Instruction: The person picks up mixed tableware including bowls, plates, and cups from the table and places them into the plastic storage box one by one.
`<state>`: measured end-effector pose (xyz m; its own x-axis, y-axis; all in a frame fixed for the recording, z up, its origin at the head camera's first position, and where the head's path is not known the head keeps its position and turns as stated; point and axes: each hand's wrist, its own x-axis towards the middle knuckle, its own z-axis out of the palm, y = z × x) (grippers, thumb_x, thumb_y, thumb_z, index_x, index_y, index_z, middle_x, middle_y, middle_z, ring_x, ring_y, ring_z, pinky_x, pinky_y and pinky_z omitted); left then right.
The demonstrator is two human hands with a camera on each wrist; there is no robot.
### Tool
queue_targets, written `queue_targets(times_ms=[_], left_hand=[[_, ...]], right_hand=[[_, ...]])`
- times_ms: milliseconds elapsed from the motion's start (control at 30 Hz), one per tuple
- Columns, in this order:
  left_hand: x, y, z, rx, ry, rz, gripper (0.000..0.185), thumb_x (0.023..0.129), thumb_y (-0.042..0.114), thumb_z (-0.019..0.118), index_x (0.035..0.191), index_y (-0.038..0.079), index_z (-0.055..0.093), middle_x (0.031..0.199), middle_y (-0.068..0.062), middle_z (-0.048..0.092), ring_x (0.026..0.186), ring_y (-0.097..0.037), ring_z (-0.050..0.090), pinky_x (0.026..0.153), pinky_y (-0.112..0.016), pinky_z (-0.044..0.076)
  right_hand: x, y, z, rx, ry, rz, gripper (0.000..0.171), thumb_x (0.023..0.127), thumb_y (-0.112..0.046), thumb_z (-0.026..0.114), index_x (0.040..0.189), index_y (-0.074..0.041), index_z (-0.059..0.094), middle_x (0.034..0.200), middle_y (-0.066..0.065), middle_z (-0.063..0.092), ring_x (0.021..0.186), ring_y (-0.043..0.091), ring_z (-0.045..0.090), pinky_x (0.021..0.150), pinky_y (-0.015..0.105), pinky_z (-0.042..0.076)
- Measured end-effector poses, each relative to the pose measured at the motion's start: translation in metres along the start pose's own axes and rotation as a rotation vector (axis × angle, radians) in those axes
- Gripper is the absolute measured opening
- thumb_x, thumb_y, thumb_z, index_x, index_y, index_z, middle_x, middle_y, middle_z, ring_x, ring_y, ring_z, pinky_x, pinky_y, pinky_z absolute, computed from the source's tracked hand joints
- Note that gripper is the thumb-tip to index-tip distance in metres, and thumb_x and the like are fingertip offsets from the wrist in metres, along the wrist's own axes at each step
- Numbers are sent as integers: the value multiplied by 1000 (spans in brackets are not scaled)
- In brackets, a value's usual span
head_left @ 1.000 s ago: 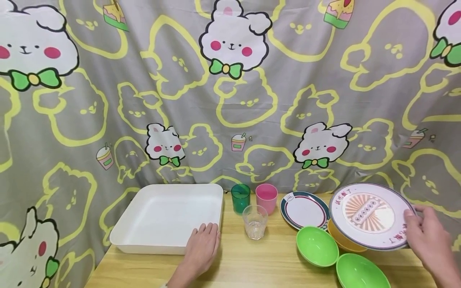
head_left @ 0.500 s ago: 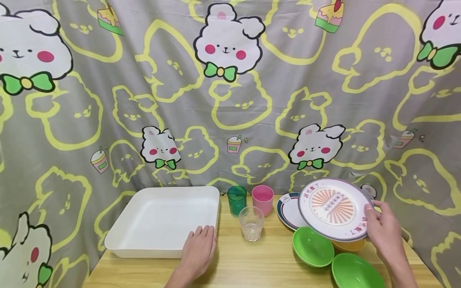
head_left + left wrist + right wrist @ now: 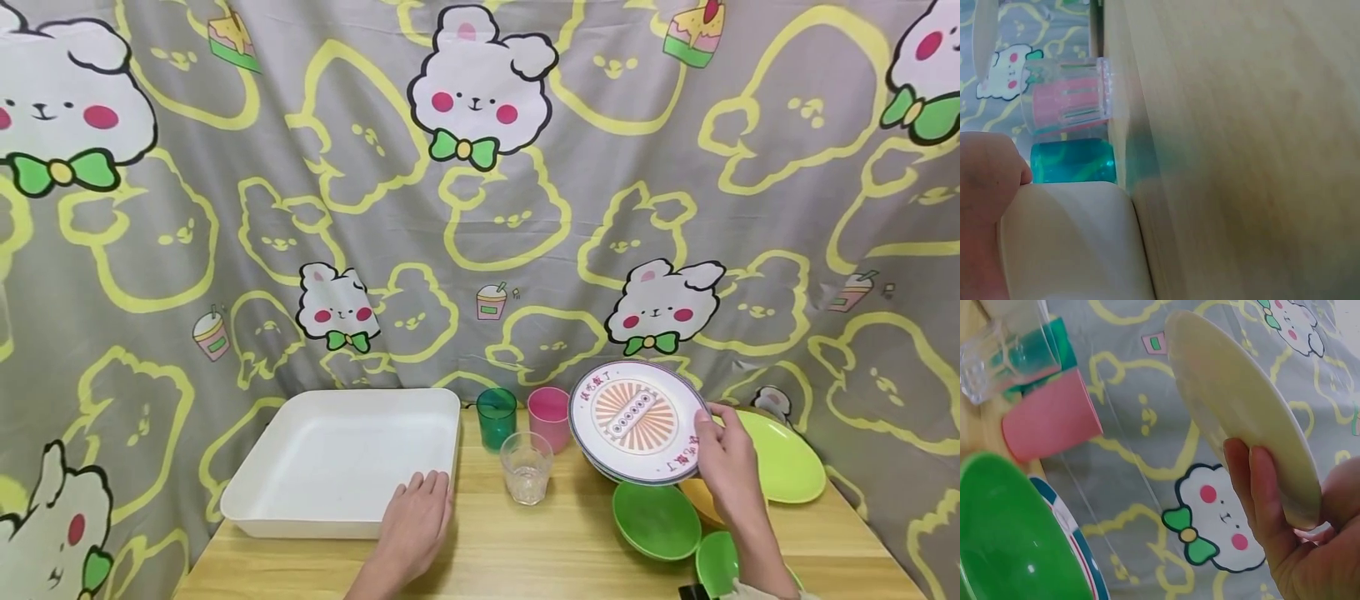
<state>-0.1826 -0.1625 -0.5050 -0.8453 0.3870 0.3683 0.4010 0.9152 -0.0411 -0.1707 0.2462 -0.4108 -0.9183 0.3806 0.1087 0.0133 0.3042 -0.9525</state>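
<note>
My right hand grips the right rim of a round plate with an orange sunburst print, held tilted in the air above the other dishes. In the right wrist view its pale underside shows, with my fingers curled under the edge. My left hand lies flat with straight fingers against the near right corner of a white rectangular tray. The left wrist view shows that tray corner.
A clear glass, a green cup and a pink cup stand between tray and dishes. Green bowls, an orange bowl, a lime plate and a teal-rimmed plate crowd the right. A cartoon curtain hangs behind.
My right hand has carried the sunburst plate leftward and slightly up, uncovering the lime plate behind it. My left hand has stayed on the tray corner.
</note>
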Motion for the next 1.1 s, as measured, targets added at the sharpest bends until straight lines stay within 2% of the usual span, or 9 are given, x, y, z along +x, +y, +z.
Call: queue_targets(times_ms=[133, 367, 700, 900, 1100], left_hand=[[1, 1, -1, 6, 3, 4, 15, 105, 24, 52, 98, 11, 57, 82, 0, 51, 77, -19, 47, 58, -29, 38], [0, 0, -1, 14, 19, 12, 16, 105, 24, 52, 97, 12, 57, 84, -1, 54, 78, -19, 49, 58, -29, 38], [1, 1, -2, 2, 0, 12, 19, 106, 24, 50, 105, 8, 61, 91, -5, 60, 84, -23, 54, 61, -33, 45], [-2, 0, -3, 22, -9, 1, 15, 105, 23, 53, 99, 10, 57, 87, -3, 56, 80, -21, 51, 60, -32, 44], [0, 0, 1, 18, -6, 10, 16, 105, 24, 52, 96, 12, 54, 82, 0, 50, 77, -19, 47, 58, -30, 40]], right_hand=[[0, 0, 11, 26, -20, 18, 54, 113, -31, 30, 150, 8, 31, 99, 20, 64, 65, 11, 62, 56, 29, 59], [3, -2, 31, 84, -24, 22, 51, 113, -30, 31, 150, 5, 34, 91, 11, 64, 64, 10, 60, 54, 25, 54], [2, -2, 59, 264, -128, 58, 48, 113, -22, 31, 152, 4, 25, 98, 12, 65, 68, 12, 67, 61, 32, 62], [0, -3, 76, 273, -175, 49, 46, 113, -21, 32, 153, 0, 24, 110, 24, 63, 72, 13, 68, 64, 32, 63], [-1, -6, 88, 280, -188, 26, 44, 113, -19, 34, 152, -1, 27, 106, 22, 63, 72, 13, 68, 63, 30, 62]])
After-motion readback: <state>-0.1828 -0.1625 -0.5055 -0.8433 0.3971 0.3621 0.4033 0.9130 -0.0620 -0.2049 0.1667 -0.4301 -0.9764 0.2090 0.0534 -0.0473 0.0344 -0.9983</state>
